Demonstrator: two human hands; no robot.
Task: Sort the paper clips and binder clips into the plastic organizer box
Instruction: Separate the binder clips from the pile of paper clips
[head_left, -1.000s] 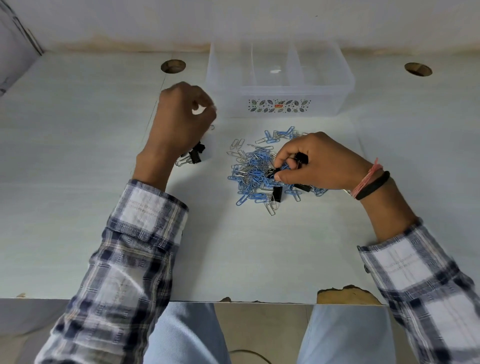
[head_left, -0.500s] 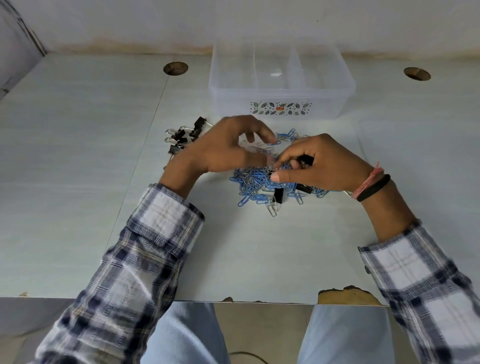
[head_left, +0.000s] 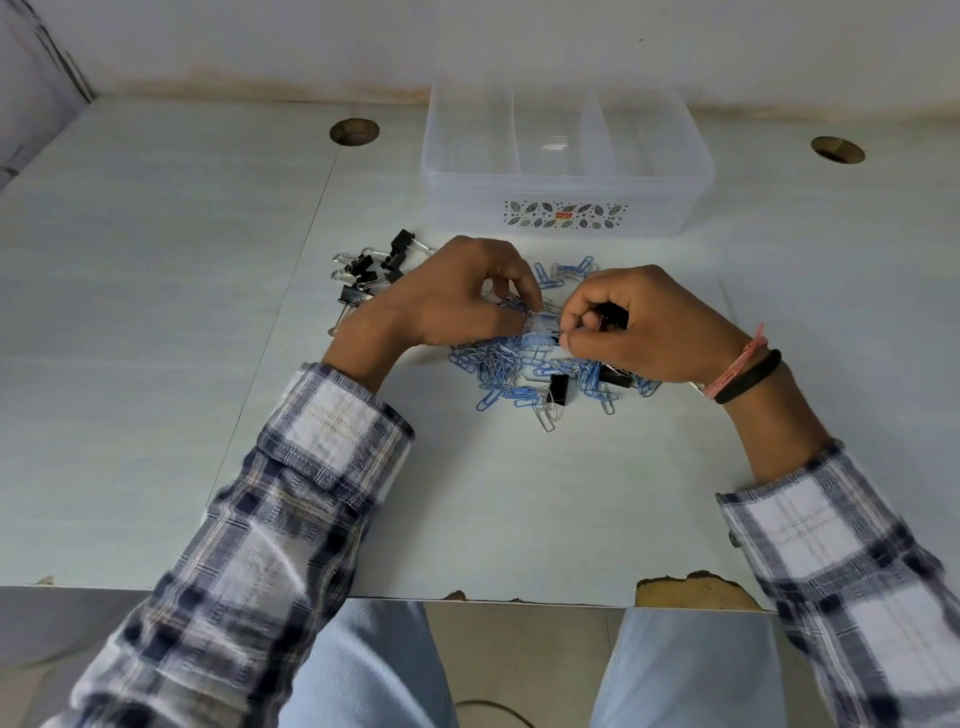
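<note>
A heap of blue and silver paper clips (head_left: 511, 366) lies mid-table with black binder clips (head_left: 558, 388) mixed in. A separate group of black binder clips (head_left: 371, 273) sits to its left. My left hand (head_left: 452, 301) hovers over the heap's far left side, fingertips curled and pinching into the paper clips. My right hand (head_left: 644, 325) grips a black binder clip (head_left: 613, 316) in its curled fingers, thumb and forefinger pinching at the heap's top. The clear plastic organizer box (head_left: 566, 208) stands behind the heap; its compartments look empty.
Two round cable holes (head_left: 355, 131) (head_left: 837, 149) sit in the pale tabletop on either side of the box. A wall runs close behind it. The table's front edge (head_left: 696, 587) is chipped, above my knees.
My left hand swung right from the binder-clip group onto the paper clip heap, uncovering that group. My right hand stayed in place, holding its binder clip.
</note>
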